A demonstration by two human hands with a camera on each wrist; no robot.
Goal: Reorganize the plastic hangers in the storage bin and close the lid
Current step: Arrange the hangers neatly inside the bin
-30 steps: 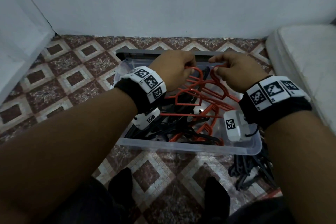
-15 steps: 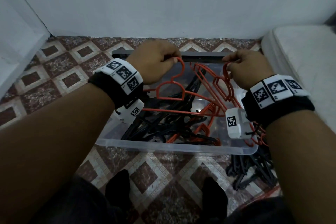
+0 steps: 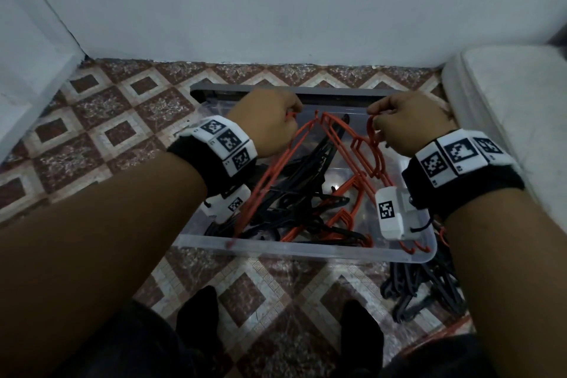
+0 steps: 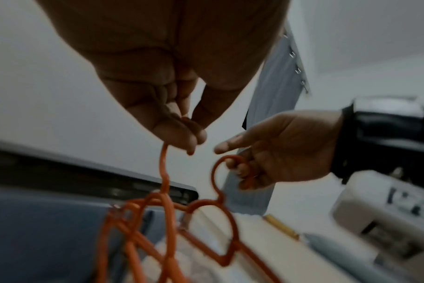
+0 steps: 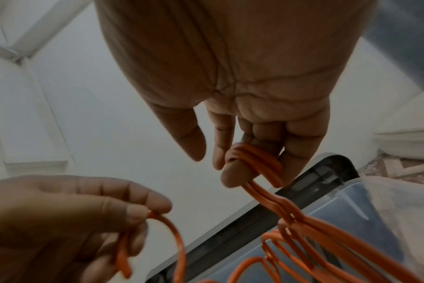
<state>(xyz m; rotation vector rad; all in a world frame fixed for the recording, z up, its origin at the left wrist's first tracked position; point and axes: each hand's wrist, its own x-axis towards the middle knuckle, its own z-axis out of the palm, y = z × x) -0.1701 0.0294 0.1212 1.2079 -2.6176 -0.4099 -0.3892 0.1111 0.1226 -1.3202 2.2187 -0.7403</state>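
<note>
A clear plastic bin [image 3: 306, 250] stands on the tiled floor, holding a tangle of black hangers [image 3: 300, 193] and orange ones. My left hand [image 3: 270, 123] pinches the hook of one orange hanger [image 3: 270, 172] between thumb and fingertips [image 4: 191, 137] and holds it raised over the bin. My right hand [image 3: 408, 123] has its fingers [image 5: 235, 172] curled through the hooks [image 5: 254, 159] of several orange hangers [image 3: 368, 156], also lifted. The two hands are apart, over the bin's far side. A dark grey lid [image 3: 276, 92] lies along the bin's far edge.
More black hangers [image 3: 423, 288] lie in a heap on the floor at the bin's near right corner. A white mattress [image 3: 506, 95] borders the right side, and a white wall [image 3: 276, 9] runs close behind the bin. My feet in black socks [image 3: 199, 310] are in front of it.
Both hands have lifted their orange hangers up out of the pile and moved apart. The left hand's hanger has separated from the right hand's bunch and now hangs steeply.
</note>
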